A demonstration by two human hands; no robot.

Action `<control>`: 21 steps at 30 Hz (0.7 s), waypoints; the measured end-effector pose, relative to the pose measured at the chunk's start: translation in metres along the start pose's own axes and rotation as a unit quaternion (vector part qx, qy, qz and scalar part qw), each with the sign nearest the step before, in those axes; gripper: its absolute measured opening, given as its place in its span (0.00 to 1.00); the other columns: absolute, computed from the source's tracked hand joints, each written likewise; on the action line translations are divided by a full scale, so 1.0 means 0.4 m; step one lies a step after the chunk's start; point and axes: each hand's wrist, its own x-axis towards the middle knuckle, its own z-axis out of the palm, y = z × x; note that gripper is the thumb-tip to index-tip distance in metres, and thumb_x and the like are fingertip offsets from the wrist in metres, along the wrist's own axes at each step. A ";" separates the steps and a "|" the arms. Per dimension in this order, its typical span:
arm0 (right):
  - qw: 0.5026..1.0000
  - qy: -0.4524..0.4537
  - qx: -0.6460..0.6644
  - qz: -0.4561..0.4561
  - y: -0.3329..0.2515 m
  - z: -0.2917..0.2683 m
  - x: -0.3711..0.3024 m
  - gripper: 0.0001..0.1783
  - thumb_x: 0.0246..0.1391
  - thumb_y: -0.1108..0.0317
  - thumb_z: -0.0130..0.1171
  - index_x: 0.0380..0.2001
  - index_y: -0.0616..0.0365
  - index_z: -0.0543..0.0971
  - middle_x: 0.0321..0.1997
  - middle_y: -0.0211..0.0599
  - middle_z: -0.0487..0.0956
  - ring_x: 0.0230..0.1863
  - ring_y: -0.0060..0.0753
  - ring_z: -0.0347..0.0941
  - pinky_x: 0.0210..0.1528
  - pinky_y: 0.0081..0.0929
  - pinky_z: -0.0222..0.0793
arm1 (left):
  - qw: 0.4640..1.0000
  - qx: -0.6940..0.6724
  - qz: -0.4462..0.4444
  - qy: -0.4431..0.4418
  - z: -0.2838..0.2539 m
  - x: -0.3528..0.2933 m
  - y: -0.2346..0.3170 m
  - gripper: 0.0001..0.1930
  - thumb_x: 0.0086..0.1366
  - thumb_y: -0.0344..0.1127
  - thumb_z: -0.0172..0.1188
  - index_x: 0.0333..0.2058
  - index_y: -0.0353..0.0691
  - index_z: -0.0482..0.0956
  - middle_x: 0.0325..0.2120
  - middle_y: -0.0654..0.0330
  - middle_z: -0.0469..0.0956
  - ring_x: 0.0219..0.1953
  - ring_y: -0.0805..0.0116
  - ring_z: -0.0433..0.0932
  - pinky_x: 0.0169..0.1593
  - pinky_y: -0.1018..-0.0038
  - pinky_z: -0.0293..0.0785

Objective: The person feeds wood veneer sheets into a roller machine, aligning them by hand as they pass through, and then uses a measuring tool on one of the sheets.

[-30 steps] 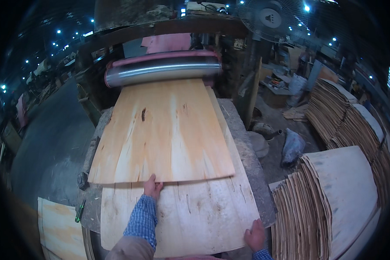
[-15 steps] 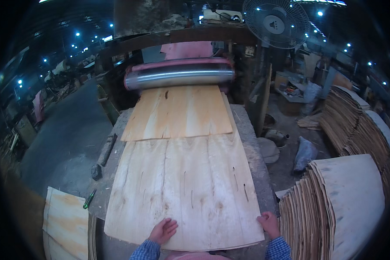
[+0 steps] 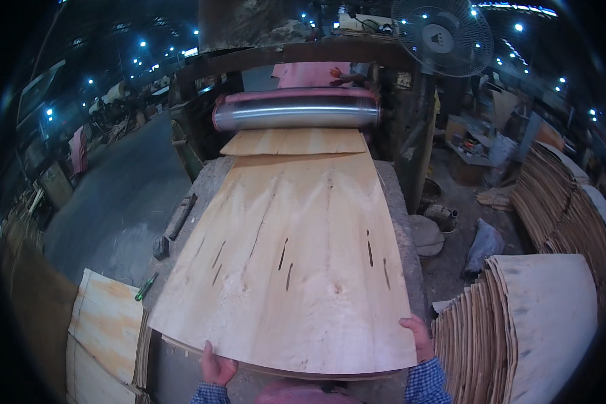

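A large pale wood veneer sheet (image 3: 310,269) lies in front of me, its far end up by a shorter orange-toned veneer sheet (image 3: 296,142) that reaches under a shiny metal roller (image 3: 296,114). My left hand (image 3: 217,367) grips the near edge of the pale sheet, thumb on top and fingers hidden beneath. At the near right corner, my right hand (image 3: 419,338) is closed on the side edge, its thumb over the top. The near edge looks raised a little, with another sheet's edge showing below it.
Tall veneer stacks (image 3: 481,330) stand to the right, and a lower stack (image 3: 108,323) to the left. A green-handled tool (image 3: 145,287) and a dark block (image 3: 161,248) lie on the table's left side. Top right is a fan (image 3: 442,36). Beyond the roller shows another person's hand (image 3: 337,75).
The orange-toned sheet has gone farther under the roller. My left hand has moved from the sheet's top to its near edge. Both hands now grip it. Another person's hand has appeared behind the roller.
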 end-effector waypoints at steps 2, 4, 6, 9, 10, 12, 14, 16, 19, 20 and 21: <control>1.000 0.004 0.005 0.011 0.064 -0.031 0.032 0.22 0.54 0.74 0.49 0.53 0.67 0.73 0.47 0.43 0.79 0.47 0.36 0.77 0.51 0.31 0.73 | 0.993 0.106 -0.015 0.054 -0.002 0.012 0.010 0.23 0.70 0.42 0.49 0.60 0.39 0.64 0.55 0.57 0.73 0.58 0.60 0.72 0.52 0.64 0.77; 0.999 0.014 0.010 0.026 0.080 -0.034 0.043 0.22 0.54 0.75 0.49 0.53 0.67 0.72 0.47 0.43 0.79 0.47 0.36 0.77 0.51 0.31 0.73 | 0.977 0.156 -0.032 0.139 -0.034 0.033 0.003 0.21 0.71 0.42 0.47 0.58 0.39 0.66 0.52 0.59 0.75 0.51 0.62 0.76 0.43 0.69 0.77; 0.999 0.030 -0.028 0.028 0.105 -0.070 0.052 0.23 0.54 0.75 0.49 0.54 0.67 0.72 0.48 0.43 0.79 0.46 0.36 0.77 0.51 0.31 0.73 | 0.966 0.173 -0.062 0.180 -0.069 0.042 -0.004 0.19 0.72 0.41 0.46 0.57 0.39 0.67 0.50 0.59 0.76 0.48 0.63 0.77 0.40 0.71 0.77; 0.996 0.031 -0.080 0.020 0.052 -0.026 0.018 0.23 0.54 0.75 0.49 0.54 0.67 0.71 0.49 0.43 0.79 0.46 0.36 0.77 0.50 0.31 0.73 | 0.968 0.141 -0.092 0.186 -0.154 0.001 -0.026 0.18 0.72 0.39 0.45 0.56 0.36 0.67 0.51 0.57 0.75 0.51 0.62 0.75 0.49 0.68 0.73; 0.995 0.029 -0.096 0.014 0.001 0.007 -0.021 0.23 0.54 0.75 0.49 0.55 0.68 0.71 0.49 0.43 0.78 0.46 0.36 0.77 0.50 0.31 0.73 | 0.970 0.127 -0.089 0.187 -0.176 -0.024 -0.046 0.19 0.72 0.38 0.44 0.57 0.35 0.66 0.53 0.55 0.74 0.55 0.61 0.73 0.55 0.66 0.70; 0.997 -0.006 -0.078 -0.009 -0.094 0.090 -0.099 0.23 0.54 0.75 0.49 0.55 0.68 0.71 0.49 0.44 0.78 0.47 0.35 0.77 0.50 0.30 0.73 | 0.968 0.134 -0.079 0.199 -0.223 -0.074 -0.078 0.21 0.72 0.42 0.45 0.57 0.34 0.67 0.54 0.53 0.74 0.54 0.57 0.73 0.58 0.63 0.70; 0.997 -0.027 -0.066 -0.032 -0.115 0.109 -0.110 0.24 0.54 0.75 0.49 0.56 0.70 0.70 0.49 0.45 0.78 0.47 0.34 0.77 0.49 0.29 0.73 | 0.959 0.172 -0.068 0.217 -0.238 -0.101 -0.100 0.24 0.71 0.51 0.47 0.54 0.35 0.69 0.50 0.51 0.77 0.47 0.53 0.78 0.49 0.62 0.78; 0.996 -0.022 -0.081 -0.040 -0.127 0.112 -0.045 0.23 0.54 0.75 0.49 0.55 0.70 0.71 0.49 0.44 0.79 0.47 0.33 0.77 0.50 0.28 0.73 | 0.971 0.140 -0.054 0.185 -0.213 -0.029 -0.100 0.21 0.72 0.42 0.45 0.55 0.33 0.68 0.52 0.53 0.75 0.52 0.58 0.75 0.55 0.64 0.73; 0.981 0.050 -0.168 -0.088 -0.071 0.053 0.113 0.21 0.55 0.73 0.51 0.52 0.69 0.73 0.48 0.41 0.79 0.48 0.31 0.77 0.51 0.25 0.71 | 0.969 0.156 -0.054 0.182 -0.096 0.100 -0.061 0.18 0.72 0.38 0.44 0.55 0.33 0.68 0.52 0.55 0.75 0.55 0.60 0.73 0.58 0.66 0.71; 0.968 0.078 -0.210 -0.113 -0.055 0.040 0.155 0.21 0.55 0.72 0.52 0.52 0.68 0.74 0.48 0.40 0.79 0.48 0.30 0.77 0.51 0.24 0.70 | 0.967 0.170 -0.051 0.184 -0.062 0.149 -0.048 0.18 0.72 0.38 0.44 0.54 0.33 0.69 0.52 0.55 0.75 0.55 0.60 0.73 0.57 0.66 0.71; 0.942 0.113 -0.269 -0.164 -0.041 0.036 0.166 0.20 0.56 0.71 0.53 0.51 0.68 0.74 0.48 0.40 0.80 0.48 0.30 0.76 0.51 0.23 0.70 | 0.965 0.160 -0.045 0.201 -0.041 0.206 -0.042 0.17 0.72 0.38 0.45 0.52 0.34 0.70 0.47 0.56 0.77 0.47 0.62 0.76 0.46 0.68 0.74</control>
